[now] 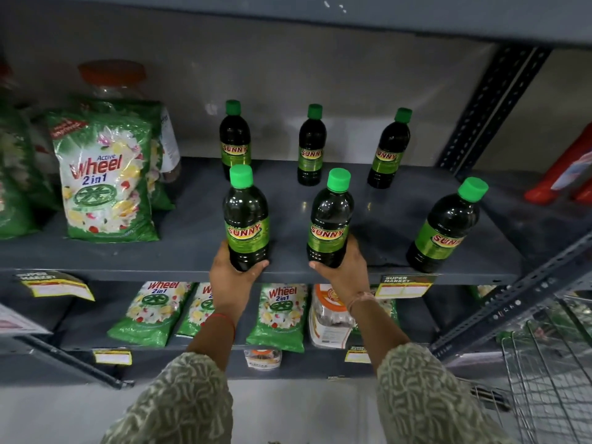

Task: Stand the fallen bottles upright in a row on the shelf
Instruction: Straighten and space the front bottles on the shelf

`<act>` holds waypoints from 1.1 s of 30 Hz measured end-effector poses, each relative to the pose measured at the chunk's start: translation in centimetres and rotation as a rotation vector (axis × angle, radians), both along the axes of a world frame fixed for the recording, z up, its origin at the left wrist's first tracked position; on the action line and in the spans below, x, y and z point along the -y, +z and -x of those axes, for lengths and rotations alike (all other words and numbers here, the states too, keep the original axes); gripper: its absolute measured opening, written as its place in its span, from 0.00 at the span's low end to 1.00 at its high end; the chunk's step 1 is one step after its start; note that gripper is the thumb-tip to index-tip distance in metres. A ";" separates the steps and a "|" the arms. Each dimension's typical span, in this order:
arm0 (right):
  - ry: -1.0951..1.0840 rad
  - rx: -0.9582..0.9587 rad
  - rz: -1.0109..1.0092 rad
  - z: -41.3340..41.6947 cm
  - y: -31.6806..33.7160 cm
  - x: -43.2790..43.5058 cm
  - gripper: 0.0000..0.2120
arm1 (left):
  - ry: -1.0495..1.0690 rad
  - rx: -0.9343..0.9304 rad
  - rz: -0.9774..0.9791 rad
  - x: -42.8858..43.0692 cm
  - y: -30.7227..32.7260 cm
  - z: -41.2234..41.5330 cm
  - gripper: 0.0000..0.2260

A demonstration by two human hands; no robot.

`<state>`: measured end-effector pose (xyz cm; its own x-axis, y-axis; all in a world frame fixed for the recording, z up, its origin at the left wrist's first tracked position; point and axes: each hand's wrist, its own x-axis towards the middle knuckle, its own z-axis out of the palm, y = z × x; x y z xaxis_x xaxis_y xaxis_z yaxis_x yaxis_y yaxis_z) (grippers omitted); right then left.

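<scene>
Several dark bottles with green caps and "SUNNY" labels stand upright on the grey shelf (384,219), in a front and a back row. My left hand (232,277) grips the base of the front left bottle (246,216) at the shelf's front edge. My right hand (347,270) holds the base of the front middle bottle (330,219). A third front bottle (445,225) stands alone at the right. Behind them stand three more: back left bottle (234,136), back middle bottle (311,145), back right bottle (389,149). None lies on its side.
Green "Wheel" detergent packs (105,177) and a jar with an orange lid (112,78) fill the shelf's left part. A red item (563,174) sits at far right. More packs (278,315) lie on the lower shelf. A wire basket (551,363) stands at bottom right.
</scene>
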<state>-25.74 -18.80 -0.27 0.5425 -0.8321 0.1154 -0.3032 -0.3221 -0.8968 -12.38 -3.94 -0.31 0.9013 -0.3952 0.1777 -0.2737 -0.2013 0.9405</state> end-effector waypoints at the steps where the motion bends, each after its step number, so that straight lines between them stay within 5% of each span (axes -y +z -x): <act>1: -0.005 -0.006 0.007 0.0 -0.1 0.0 0.37 | 0.014 -0.003 0.012 -0.4 -0.1 -0.5 0.26; 33: 0.032 -0.067 -0.045 0.2 0.7 -0.9 0.32 | -0.050 -0.001 -0.122 -4.8 -0.5 -5.1 0.29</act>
